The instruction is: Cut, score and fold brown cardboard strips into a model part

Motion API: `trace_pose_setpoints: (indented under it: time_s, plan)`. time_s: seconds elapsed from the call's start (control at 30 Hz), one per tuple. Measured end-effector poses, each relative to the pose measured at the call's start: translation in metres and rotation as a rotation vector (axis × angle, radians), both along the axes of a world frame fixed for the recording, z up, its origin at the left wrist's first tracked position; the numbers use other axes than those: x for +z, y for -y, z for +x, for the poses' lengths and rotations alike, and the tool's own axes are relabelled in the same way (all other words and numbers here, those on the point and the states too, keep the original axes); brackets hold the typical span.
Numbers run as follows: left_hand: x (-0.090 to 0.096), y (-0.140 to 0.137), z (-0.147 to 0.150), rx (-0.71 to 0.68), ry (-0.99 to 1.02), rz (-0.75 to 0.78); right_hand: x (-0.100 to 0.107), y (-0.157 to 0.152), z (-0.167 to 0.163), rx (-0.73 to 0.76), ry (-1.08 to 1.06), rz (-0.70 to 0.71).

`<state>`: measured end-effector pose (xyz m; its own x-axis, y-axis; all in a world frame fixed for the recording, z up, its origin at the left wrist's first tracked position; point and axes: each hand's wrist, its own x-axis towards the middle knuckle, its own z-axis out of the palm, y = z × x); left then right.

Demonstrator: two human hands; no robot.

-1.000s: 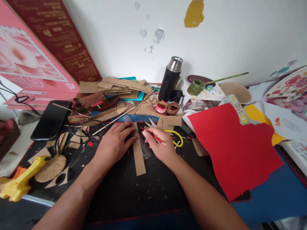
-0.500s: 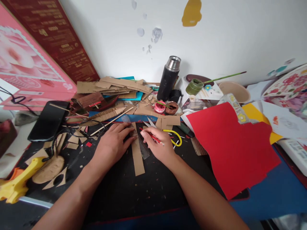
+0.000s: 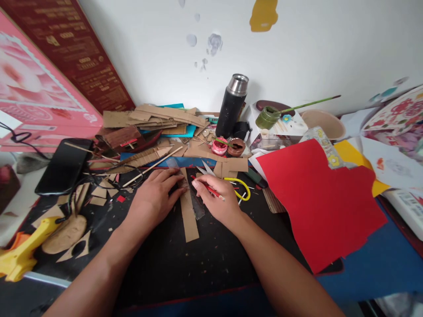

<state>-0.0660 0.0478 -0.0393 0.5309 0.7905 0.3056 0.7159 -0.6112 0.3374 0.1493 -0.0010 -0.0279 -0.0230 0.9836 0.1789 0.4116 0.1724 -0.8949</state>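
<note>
My left hand [image 3: 157, 191] rests with fingers stretched and thumb apart, the tips pressing on a clear plastic ruler [image 3: 199, 210]. Under and beside that ruler lies a narrow brown cardboard strip [image 3: 190, 222], its near end bare on the black mat [image 3: 185, 273]. A red pencil [image 3: 213, 190] is pinched in my right hand [image 3: 222, 200], its tip pointing left toward the ruler and strip. Just beyond the right hand are scissors with yellow handles [image 3: 245, 190], partly covered by the hand. Cardboard pieces [image 3: 236, 165] lie behind them.
A black flask [image 3: 232, 108], paint jars [image 3: 236, 148] and stacked cardboard [image 3: 165, 116] line the wall. Left are a phone [image 3: 64, 167], a yellow glue gun [image 3: 29, 251] and scraps. Red paper [image 3: 324, 207] covers the right side. A green jar [image 3: 267, 117] holds a brush.
The view has shifted very slightly. Both hands, the pencil, the ruler and the strip keep nearly the same places relative to each other.
</note>
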Motion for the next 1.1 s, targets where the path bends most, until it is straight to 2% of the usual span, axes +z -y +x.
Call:
trace_pose_setpoints:
  time_s: [0.6, 0.83, 0.97, 1.1]
  plan:
    - [0.0001, 0.0015, 0.0002, -0.001, -0.027, 0.02, 0.0002, 0.0001, -0.001, 0.009, 0.018, 0.018]
    - [-0.0005, 0.0011, 0.0001, -0.003, -0.028, 0.03, 0.0009, 0.0007, -0.001, 0.001, 0.008, -0.024]
    - [-0.0011, 0.0012, -0.0002, -0.002, -0.032, 0.03, -0.0006, 0.0009, -0.0009, 0.017, -0.047, -0.062]
    - [-0.0007, 0.0015, 0.0003, -0.004, -0.033, 0.036, -0.0057, -0.0005, -0.0011, 0.018, -0.191, -0.091]
